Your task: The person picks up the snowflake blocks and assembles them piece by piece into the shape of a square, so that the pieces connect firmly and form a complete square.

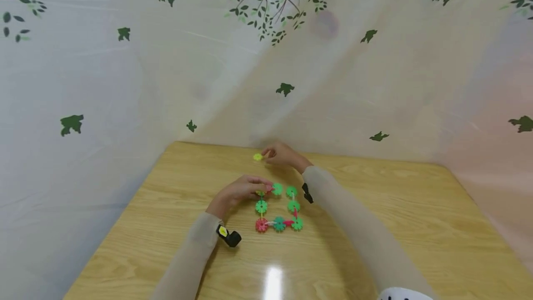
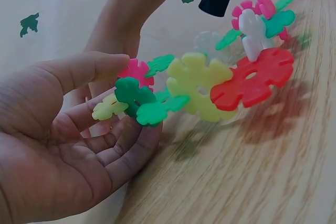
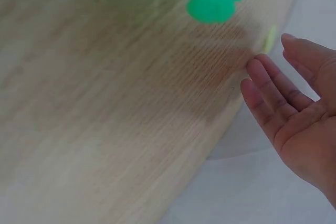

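Note:
Plastic snowflake discs, slotted together edge to edge, form a square-like chain on the table, with a red disc (image 1: 262,225) at its near left corner. My left hand (image 1: 239,190) holds the far left corner of the chain. In the left wrist view its thumb presses a pink disc (image 2: 137,71), and the fingers curl below a dark green disc (image 2: 134,94). Farther back, my right hand (image 1: 284,155) is beside a loose yellow disc (image 1: 258,157), fingers loosely bent. In the right wrist view that disc lies just past the fingertips, with no grip visible.
A gap separates two green discs on the chain's far side, the right one (image 1: 291,191) near my right sleeve. Behind the wooden table (image 1: 374,226) hangs a pale cloth (image 1: 233,96) printed with leaves. Each wrist wears a small black camera (image 1: 230,237).

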A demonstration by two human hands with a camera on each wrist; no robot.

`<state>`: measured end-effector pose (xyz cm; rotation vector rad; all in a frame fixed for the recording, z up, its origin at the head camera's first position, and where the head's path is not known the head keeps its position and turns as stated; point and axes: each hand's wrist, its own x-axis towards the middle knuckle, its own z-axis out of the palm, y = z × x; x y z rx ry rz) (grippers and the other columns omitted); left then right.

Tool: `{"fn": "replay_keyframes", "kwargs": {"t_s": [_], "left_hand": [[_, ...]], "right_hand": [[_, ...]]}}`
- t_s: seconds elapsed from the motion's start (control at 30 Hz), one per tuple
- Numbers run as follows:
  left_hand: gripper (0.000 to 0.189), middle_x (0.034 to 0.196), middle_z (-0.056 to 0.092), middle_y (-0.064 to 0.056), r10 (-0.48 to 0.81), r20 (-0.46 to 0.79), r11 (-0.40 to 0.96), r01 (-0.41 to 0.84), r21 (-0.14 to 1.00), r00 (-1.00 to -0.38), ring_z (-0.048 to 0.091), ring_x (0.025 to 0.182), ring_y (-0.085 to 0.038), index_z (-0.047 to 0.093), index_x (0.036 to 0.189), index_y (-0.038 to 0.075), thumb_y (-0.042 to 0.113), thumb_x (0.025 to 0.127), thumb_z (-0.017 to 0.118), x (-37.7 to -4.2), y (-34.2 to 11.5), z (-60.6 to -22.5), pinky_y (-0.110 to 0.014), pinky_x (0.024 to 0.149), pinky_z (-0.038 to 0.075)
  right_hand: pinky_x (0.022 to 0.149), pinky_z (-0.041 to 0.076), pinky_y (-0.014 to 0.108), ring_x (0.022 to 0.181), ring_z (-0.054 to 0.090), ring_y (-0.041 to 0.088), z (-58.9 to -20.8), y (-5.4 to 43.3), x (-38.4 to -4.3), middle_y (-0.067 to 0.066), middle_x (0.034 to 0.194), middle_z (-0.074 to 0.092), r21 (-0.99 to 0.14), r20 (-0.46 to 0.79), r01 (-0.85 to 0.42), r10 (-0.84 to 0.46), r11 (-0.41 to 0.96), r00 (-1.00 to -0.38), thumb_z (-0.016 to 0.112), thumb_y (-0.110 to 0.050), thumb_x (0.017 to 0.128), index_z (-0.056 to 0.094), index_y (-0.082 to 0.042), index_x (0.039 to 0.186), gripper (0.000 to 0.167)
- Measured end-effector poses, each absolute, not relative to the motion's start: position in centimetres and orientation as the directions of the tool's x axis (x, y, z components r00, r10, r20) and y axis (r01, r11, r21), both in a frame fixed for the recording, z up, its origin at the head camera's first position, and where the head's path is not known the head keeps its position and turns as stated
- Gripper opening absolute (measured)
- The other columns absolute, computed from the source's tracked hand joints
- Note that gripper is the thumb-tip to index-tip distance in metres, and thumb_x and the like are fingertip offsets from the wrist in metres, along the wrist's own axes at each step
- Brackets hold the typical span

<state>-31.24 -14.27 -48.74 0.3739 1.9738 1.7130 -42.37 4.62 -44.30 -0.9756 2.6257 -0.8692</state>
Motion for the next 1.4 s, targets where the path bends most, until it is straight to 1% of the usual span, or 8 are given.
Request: {"fn": "replay_keyframes", "kwargs": {"t_s": [0.1,0.23,0.4,0.5,0.63,0.9,1.17,1.4], "left_hand": [[0.038,0.120,0.072,-0.009,0.512,-0.195,0.166,-0.126,0.978,-0.837,0.066,0.098,-0.009,0.061,0.134,-0.006,0.015,0.103,0.059,-31.1,-13.8,-48.7,-0.026,0.085,0.057],[0.037,0.114,0.073,-0.005,0.513,-0.193,0.148,-0.136,0.980,-0.836,0.065,0.096,-0.008,0.061,0.134,-0.008,0.012,0.103,0.059,-31.0,-13.2,-48.9,-0.024,0.082,0.056],[0.037,0.109,0.073,0.002,0.516,-0.184,0.140,-0.129,0.982,-0.837,0.064,0.095,-0.007,0.061,0.133,-0.009,0.011,0.102,0.059,-31.0,-12.8,-49.1,-0.024,0.082,0.056],[0.037,0.110,0.072,0.002,0.514,-0.185,0.147,-0.126,0.981,-0.838,0.064,0.095,-0.007,0.062,0.133,-0.008,0.012,0.102,0.059,-31.0,-12.7,-49.1,-0.024,0.083,0.056],[0.037,0.112,0.073,-0.002,0.503,-0.190,0.155,-0.128,0.980,-0.843,0.065,0.095,-0.008,0.063,0.132,-0.006,0.014,0.102,0.060,-30.8,-12.8,-49.1,-0.025,0.084,0.056],[0.037,0.123,0.071,-0.007,0.485,-0.200,0.176,-0.129,0.976,-0.852,0.065,0.102,-0.009,0.063,0.134,-0.002,0.018,0.103,0.059,-30.9,-13.4,-49.0,-0.029,0.091,0.056],[0.036,0.108,0.069,-0.003,0.490,-0.198,0.141,-0.147,0.979,-0.849,0.062,0.095,-0.012,0.061,0.135,-0.002,0.016,0.104,0.055,-30.9,-13.2,-48.8,-0.026,0.084,0.054],[0.037,0.101,0.064,0.000,0.463,-0.190,0.174,-0.121,0.977,-0.866,0.056,0.089,-0.013,0.061,0.135,0.000,0.018,0.102,0.059,-30.8,-12.8,-48.8,-0.024,0.077,0.049]], "right_hand": [[0.058,0.042,0.019,0.061,0.052,0.009,-44.6,4.4,-43.0,0.012,0.076,0.070,-0.585,-0.031,-0.521,-0.659,0.622,-0.752,0.070,-0.005,0.093,0.065,0.006,0.130,0.038],[0.056,0.035,0.020,0.059,0.042,0.008,-44.9,4.0,-43.6,0.000,0.068,0.053,-0.545,-0.089,-0.519,-0.660,0.659,-0.746,0.071,-0.009,0.094,0.059,0.002,0.138,0.047],[0.088,0.050,0.033,0.094,0.058,0.021,-44.7,3.7,-43.6,0.013,0.116,0.069,-0.437,-0.135,-0.556,-0.663,0.707,-0.736,0.068,-0.013,0.097,0.055,-0.002,0.144,0.050],[0.112,0.044,0.041,0.128,0.055,0.028,-44.7,3.6,-43.6,0.016,0.147,0.056,-0.387,-0.142,-0.574,-0.662,0.721,-0.736,0.067,-0.013,0.097,0.056,-0.002,0.144,0.050],[0.116,0.043,0.044,0.135,0.053,0.032,-44.9,3.7,-43.7,0.016,0.142,0.061,-0.392,-0.118,-0.586,-0.670,0.709,-0.733,0.069,-0.012,0.097,0.063,-0.001,0.136,0.042],[0.101,0.051,0.043,0.115,0.060,0.029,-45.2,4.4,-43.9,0.014,0.121,0.069,-0.515,-0.093,-0.550,-0.680,0.658,-0.727,0.075,-0.009,0.091,0.072,-0.003,0.114,0.024],[0.097,0.052,0.037,0.110,0.059,0.025,-45.6,5.9,-43.5,0.013,0.117,0.065,-0.580,-0.132,-0.466,-0.642,0.668,-0.756,0.081,-0.011,0.081,0.069,-0.005,0.104,0.027],[0.074,0.052,0.029,0.081,0.059,0.016,-45.5,7.8,-42.6,0.009,0.092,0.068,-0.731,-0.134,-0.346,-0.621,0.588,-0.772,0.076,-0.005,0.087,0.066,0.002,0.105,0.021]]}}
